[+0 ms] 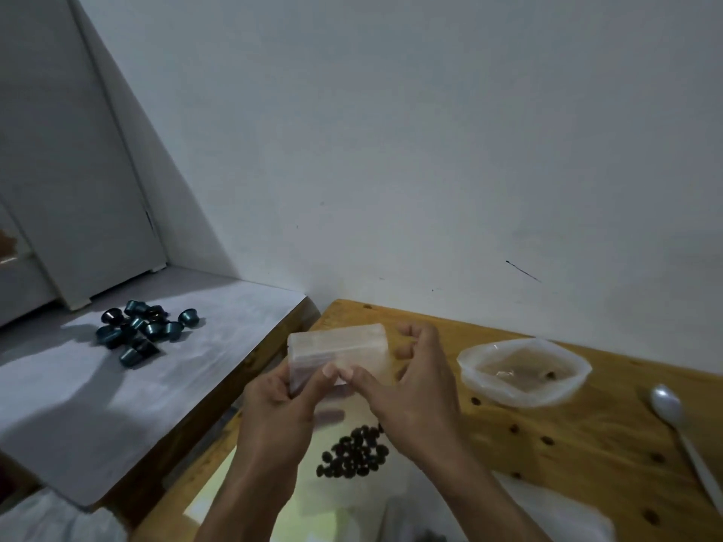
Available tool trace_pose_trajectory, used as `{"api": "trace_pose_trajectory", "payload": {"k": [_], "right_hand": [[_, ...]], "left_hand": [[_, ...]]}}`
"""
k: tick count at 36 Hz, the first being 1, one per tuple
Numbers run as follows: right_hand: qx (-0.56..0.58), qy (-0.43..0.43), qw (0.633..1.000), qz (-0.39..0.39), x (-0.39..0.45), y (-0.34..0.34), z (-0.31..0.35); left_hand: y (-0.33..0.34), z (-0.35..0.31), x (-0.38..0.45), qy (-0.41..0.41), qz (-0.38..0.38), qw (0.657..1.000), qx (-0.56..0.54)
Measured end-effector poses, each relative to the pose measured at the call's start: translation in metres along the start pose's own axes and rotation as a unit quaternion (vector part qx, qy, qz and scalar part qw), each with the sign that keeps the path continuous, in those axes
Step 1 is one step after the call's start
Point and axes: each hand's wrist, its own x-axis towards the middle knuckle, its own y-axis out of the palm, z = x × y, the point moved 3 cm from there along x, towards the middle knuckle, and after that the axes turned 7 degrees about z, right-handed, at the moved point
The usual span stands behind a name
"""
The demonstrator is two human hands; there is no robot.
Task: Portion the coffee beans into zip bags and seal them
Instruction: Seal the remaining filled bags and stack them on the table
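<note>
Hands meet at the lower centre of the frame over a wooden table (567, 432). Between them is a stack of clear zip bags (338, 352), a pale translucent block held up off the tabletop and tilted toward the camera. The left hand (274, 408) grips the stack's lower left corner, thumb on the near face and fingers curled behind. The right hand (414, 385) pinches the near edge of the stack with thumb and forefinger, just beside the left thumb, while its other fingers are curled round the right end of the stack.

Below the hands, in the lower centre, a small heap of dark coffee beans (354, 453) lies on a pale sheet or bag (344, 498) spread flat on the table; which of the two it is I cannot tell. A few loose beans are scattered on the bare wood to the right.

Right of the hands sits a translucent plastic tub (524, 371), its mouth open; a brownish tint and one or two beans show inside. Further right, near the frame's edge, a white plastic spoon (680, 428) lies on the wood, bowl toward the wall.

At the left of the frame, a second surface with a light grey covering (117, 404) stands just beside the table. On it, well apart from the hands, is a cluster of dark teal coffee capsules (142, 330). A white wall (430, 150) fills the upper frame.
</note>
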Motion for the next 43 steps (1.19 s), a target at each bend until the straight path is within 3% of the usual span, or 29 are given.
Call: {"api": "trace_pose_trajectory", "payload": {"k": [4, 11, 18, 21, 28, 35, 43], "right_hand": [[0.172, 0.051, 0.981, 0.066, 0.006, 0.008, -0.010], [0.242, 0.059, 0.968, 0.010, 0.025, 0.008, -0.015], [0.129, 0.105, 0.982, 0.087, 0.042, 0.011, -0.029], [0.142, 0.112, 0.982, 0.061, 0.059, 0.014, -0.035], [0.069, 0.140, 0.985, -0.073, 0.118, 0.035, -0.060], [-0.066, 0.115, 0.990, -0.045, 0.148, 0.059, -0.077], [-0.155, 0.094, 0.983, -0.016, 0.156, 0.073, -0.092]], "left_hand": [[0.000, 0.000, 0.006, -0.006, 0.013, 1.000, 0.001], [-0.003, 0.008, 0.023, -0.061, 0.039, 0.997, 0.026], [-0.007, 0.021, 0.064, -0.049, -0.002, 0.997, 0.058], [-0.012, 0.030, 0.096, -0.036, -0.023, 0.993, 0.106], [-0.011, 0.047, 0.151, -0.033, 0.067, 0.964, 0.256], [-0.009, 0.072, 0.189, -0.013, 0.048, 0.915, 0.401], [-0.014, 0.092, 0.201, -0.007, 0.039, 0.891, 0.453]]}}
